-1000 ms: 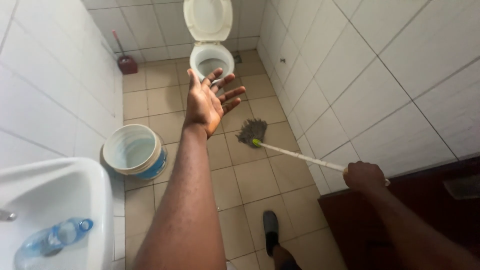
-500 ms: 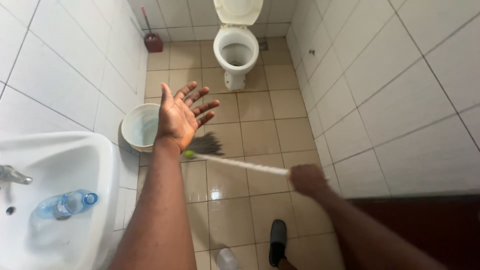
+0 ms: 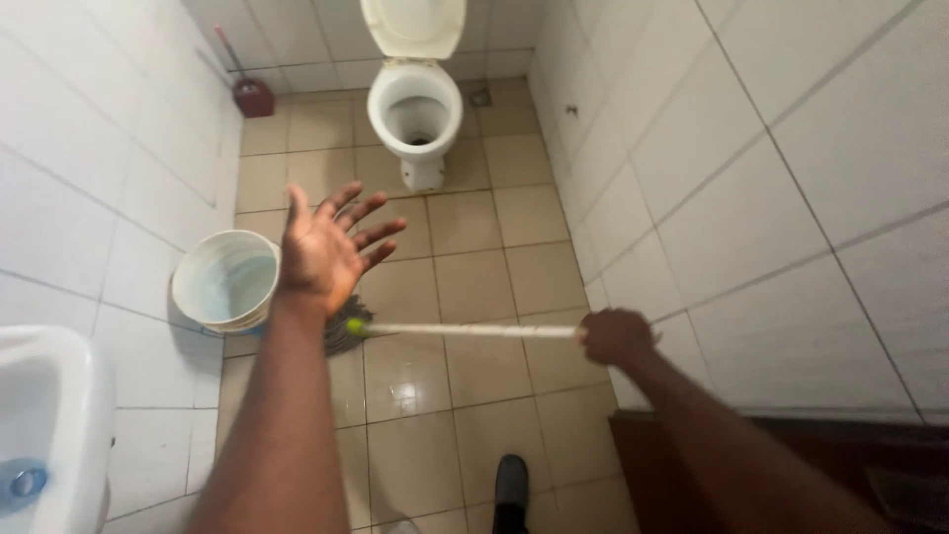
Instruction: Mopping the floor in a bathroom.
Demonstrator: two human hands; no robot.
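My right hand (image 3: 615, 336) grips the white handle of a mop (image 3: 465, 330) that runs leftward across the tan floor tiles. Its dark stringy head (image 3: 346, 334) lies on the floor next to a white bucket (image 3: 225, 280), partly hidden by my left forearm. My left hand (image 3: 326, 247) is stretched out in the air above the mop head, palm open and fingers spread, holding nothing.
A white toilet (image 3: 415, 99) with its lid up stands at the far wall. A red toilet brush holder (image 3: 253, 97) sits in the back left corner. A white sink (image 3: 49, 425) with a plastic bottle (image 3: 22, 482) is at lower left. My dark shoe (image 3: 510, 485) is below.
The mop head has swept left across the floor, from the middle tiles to beside the bucket. My left hand stays raised and open. The view shifted.
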